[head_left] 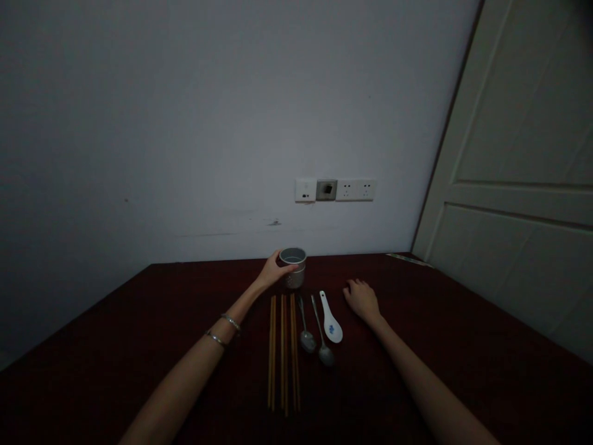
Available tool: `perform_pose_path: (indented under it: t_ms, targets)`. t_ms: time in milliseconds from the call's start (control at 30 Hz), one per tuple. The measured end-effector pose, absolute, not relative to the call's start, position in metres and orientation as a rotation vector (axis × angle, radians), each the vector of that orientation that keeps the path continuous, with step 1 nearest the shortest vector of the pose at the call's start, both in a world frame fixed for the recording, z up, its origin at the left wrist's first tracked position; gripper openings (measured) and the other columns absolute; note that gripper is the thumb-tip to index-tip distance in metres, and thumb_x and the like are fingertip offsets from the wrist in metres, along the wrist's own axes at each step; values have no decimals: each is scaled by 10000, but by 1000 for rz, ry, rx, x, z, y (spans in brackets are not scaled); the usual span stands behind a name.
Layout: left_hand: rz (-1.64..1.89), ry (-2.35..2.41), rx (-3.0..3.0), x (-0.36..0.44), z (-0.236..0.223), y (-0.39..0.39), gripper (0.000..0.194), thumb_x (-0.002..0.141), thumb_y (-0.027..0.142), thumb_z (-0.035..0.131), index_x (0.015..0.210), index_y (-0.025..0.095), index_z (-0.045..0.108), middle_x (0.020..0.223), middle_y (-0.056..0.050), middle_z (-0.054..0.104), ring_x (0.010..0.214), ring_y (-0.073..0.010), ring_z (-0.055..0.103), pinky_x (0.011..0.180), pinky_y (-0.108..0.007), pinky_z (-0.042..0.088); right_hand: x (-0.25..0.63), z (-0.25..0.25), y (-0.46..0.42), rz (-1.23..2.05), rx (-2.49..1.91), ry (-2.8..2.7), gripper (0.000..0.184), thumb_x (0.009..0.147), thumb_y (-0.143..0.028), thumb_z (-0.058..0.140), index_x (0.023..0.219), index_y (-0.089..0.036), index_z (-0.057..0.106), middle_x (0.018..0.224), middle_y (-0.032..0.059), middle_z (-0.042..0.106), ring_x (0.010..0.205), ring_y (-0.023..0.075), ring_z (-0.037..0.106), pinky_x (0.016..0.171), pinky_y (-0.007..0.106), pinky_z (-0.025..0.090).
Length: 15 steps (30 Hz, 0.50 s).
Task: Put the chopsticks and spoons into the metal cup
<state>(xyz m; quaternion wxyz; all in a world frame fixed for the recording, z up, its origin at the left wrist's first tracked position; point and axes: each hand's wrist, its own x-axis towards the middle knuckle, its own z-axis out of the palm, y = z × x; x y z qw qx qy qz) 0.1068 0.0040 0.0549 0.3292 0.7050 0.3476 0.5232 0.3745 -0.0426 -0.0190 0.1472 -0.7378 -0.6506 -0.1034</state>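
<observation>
My left hand (273, 272) is wrapped round the side of a grey utensil holder (294, 280), thumb across its front. The holder stands upright near the wall, with small holes in its lower part. Palm down, my right hand (362, 300) rests on the table with loosely bent fingers and nothing visible in them. Between my arms lie several wooden chopsticks (283, 352) in three pairs, pointing away from me. To their right are a metal spoon (307, 341), a second, longer metal spoon (326, 355) and a white soup spoon (332, 327) with a blue mark, nearest my right hand.
The dark red table (208, 383) meets a pale wall (208, 123) at its back edge. Wall sockets (355, 190) sit above the holder. A panelled door (514, 235) stands at the right, and a thin strip (409, 259) lies at the table's back right corner.
</observation>
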Motion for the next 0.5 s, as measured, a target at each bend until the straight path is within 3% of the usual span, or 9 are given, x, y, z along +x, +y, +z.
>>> perform_pose_path:
  t_ms: [500]
  targets:
    - [1308, 939, 1832, 111, 39, 18, 542, 592, 299, 754, 1058, 117, 545, 1073, -131, 622, 977, -220, 585, 908, -393, 410, 372, -15, -46, -265, -2152, -1854, 339, 864, -280, 363, 1058, -126, 595, 1086, 156, 590, 1040, 242, 507, 862, 331, 347]
